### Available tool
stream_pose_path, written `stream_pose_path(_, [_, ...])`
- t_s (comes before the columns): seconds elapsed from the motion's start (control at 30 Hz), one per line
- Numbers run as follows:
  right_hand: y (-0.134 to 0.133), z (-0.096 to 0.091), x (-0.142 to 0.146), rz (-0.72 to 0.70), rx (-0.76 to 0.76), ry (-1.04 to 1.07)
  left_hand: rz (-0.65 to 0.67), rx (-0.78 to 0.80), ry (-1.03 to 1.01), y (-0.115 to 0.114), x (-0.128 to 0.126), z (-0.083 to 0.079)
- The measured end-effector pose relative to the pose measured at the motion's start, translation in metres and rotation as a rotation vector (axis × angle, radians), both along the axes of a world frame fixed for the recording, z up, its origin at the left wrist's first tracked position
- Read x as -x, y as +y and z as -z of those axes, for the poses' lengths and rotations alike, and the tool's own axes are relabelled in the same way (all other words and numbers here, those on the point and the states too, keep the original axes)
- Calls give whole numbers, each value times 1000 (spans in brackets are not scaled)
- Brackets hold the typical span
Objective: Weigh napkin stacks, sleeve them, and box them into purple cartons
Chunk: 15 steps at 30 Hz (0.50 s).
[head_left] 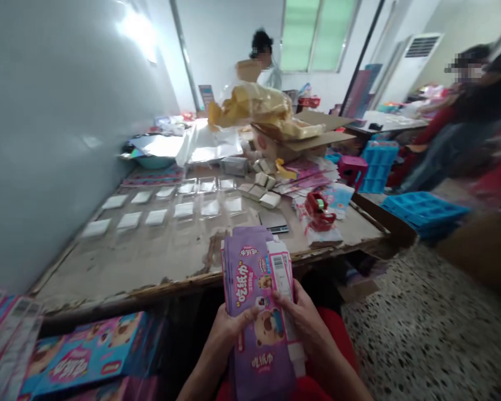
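Note:
A stack of flattened purple cartons (244,295) with a cartoon bear print lies across my lap, below the table's front edge. My left hand (229,328) grips its left side, thumb pressed on the top face. From the right, my right hand (300,312) clasps the same stack, its thumb over the printed front near a white flap with a barcode. The fingers under the stack are hidden. Beyond it on the table are a small flat scale-like device (274,221) and a red tape dispenser (319,211).
Rows of clear packets with white contents (183,210) cover the table's left part. Behind stands an open cardboard box (275,145) with yellow plastic. Blue cartons (87,351) lie lower left. Blue crates (426,211) stand on the floor at right. Two people (271,72) are farther back.

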State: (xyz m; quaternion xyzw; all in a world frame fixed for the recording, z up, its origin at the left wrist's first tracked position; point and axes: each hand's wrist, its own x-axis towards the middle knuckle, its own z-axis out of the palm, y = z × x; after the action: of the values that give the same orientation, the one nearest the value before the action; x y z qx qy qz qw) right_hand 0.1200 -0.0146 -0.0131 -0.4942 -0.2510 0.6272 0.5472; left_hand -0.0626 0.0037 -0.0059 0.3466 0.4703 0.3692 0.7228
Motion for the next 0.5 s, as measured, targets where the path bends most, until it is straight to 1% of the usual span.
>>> stream_pose_path(0.1, [16, 0, 28, -106, -41, -12, -127, 0, -71, 0, 28, -2])
stream_pose_path(0.3, [39, 1, 69, -246, -91, 12, -195, -28, -145, 5, 70, -7])
stream_pose_path(0.4, [49, 1, 82, -295, -104, -3, -254, -32, -157, 5, 81, -9])
stream_pose_path(0.5, [62, -2, 83, -330, -113, -57, -284, -8, -194, 8, 81, -10])
